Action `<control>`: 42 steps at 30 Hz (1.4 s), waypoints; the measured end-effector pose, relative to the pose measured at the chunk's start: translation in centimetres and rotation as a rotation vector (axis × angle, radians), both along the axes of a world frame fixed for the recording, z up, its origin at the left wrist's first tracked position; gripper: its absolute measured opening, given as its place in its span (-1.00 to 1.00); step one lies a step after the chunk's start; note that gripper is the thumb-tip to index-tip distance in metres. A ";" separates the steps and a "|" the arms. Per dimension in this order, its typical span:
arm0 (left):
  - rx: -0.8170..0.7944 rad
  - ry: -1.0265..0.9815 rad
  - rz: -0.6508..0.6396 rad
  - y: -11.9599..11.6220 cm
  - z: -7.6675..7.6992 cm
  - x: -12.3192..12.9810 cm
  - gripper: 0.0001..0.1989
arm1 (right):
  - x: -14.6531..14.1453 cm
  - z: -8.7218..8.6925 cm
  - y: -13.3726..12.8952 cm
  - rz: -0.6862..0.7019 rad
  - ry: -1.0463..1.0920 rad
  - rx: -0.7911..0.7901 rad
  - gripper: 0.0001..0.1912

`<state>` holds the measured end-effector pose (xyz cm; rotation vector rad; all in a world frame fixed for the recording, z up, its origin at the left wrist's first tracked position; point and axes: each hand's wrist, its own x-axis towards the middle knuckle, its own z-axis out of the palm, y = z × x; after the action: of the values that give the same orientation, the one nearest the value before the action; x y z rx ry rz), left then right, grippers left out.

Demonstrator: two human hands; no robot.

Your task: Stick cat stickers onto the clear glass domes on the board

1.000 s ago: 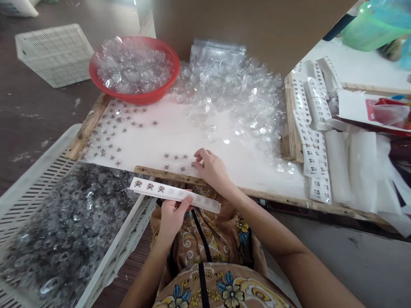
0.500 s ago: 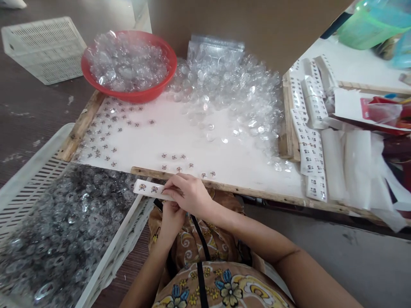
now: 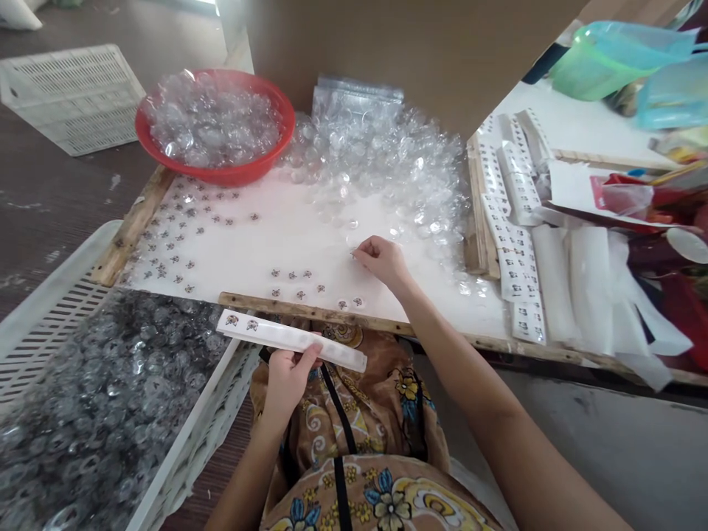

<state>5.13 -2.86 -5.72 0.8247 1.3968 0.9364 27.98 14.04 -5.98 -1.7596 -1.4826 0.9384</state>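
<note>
My left hand is closed on a white sticker strip, thumb on top, in front of the board's near edge. Two printed cat-like stickers show at the strip's left end; the rest of its face is blank. Over the white board, my right hand pinches what looks like a small sticker at its fingertips, close to some clear round plastic pieces. Rows of small discs with the same print lie on the board left of that hand.
A red basin heaped with clear pieces stands at the board's back left. A white crate full of clear pieces is at lower left. Sticker sheets lie on the right. Behind rises a brown cardboard panel; wooden strips edge the board.
My right hand has left the strip and moved up and right over the board in a pinch. More of the strip's blank part now shows in my left hand. The view has shifted slightly.
</note>
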 end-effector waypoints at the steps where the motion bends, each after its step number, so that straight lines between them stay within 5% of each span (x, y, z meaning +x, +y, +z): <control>1: -0.005 -0.006 0.001 -0.1 0.0 0.1 -0.50 | -0.1 -0.1 0.0 0.001 -0.025 -0.002 -0.85; 11: -0.022 -0.009 0.006 -0.3 -0.6 0.2 -0.50 | -1.8 0.3 -0.4 0.089 -0.366 0.111 -0.95; 24: 0.006 0.026 -0.040 0.1 -0.8 0.0 -0.56 | -0.9 -0.6 -2.2 0.568 -0.523 0.384 -0.82; 42: -0.019 0.027 -0.020 -0.4 -0.1 0.3 -0.52 | -1.3 0.8 -1.4 0.342 -0.339 0.074 -0.94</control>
<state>5.43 -3.28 -5.78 0.8381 1.4160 0.8989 26.65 12.66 -5.23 -1.7018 -2.0569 0.7569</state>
